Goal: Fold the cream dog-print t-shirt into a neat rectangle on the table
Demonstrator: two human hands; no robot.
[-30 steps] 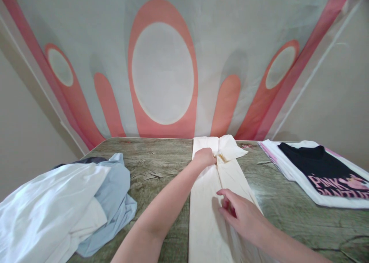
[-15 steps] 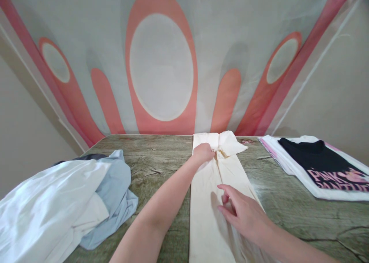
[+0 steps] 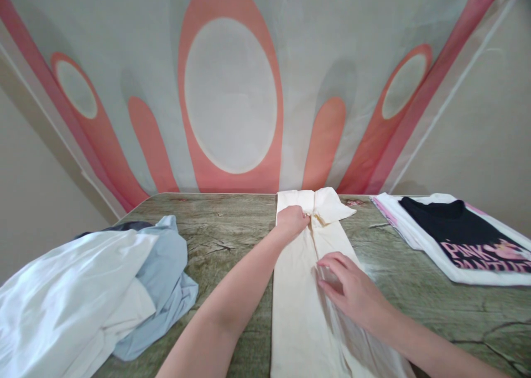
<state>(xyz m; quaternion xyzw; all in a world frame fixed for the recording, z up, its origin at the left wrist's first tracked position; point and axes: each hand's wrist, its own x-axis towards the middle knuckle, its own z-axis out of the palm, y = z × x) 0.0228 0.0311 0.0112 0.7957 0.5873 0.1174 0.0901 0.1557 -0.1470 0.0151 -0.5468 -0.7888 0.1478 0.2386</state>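
Note:
A long cream shirt lies lengthwise down the middle of the table, its collar end near the far edge. My left hand is closed on the cloth just below the collar, fingers pinching it by the centre line. Lower down, my right hand hovers over or lightly touches the right half of the shirt. Its thumb and fingers are curved but apart, with no cloth visibly between them. The right side of the shirt shows wrinkles beneath that hand and wrist.
On the left is a loose heap with a white garment, a light blue one and something dark behind. Folded T-shirts, with a black printed one on top, lie at the right of the wood-patterned table. A printed backdrop hangs behind.
My right hand has moved slightly away from me, up along the shirt. My left hand keeps its hold in the same place.

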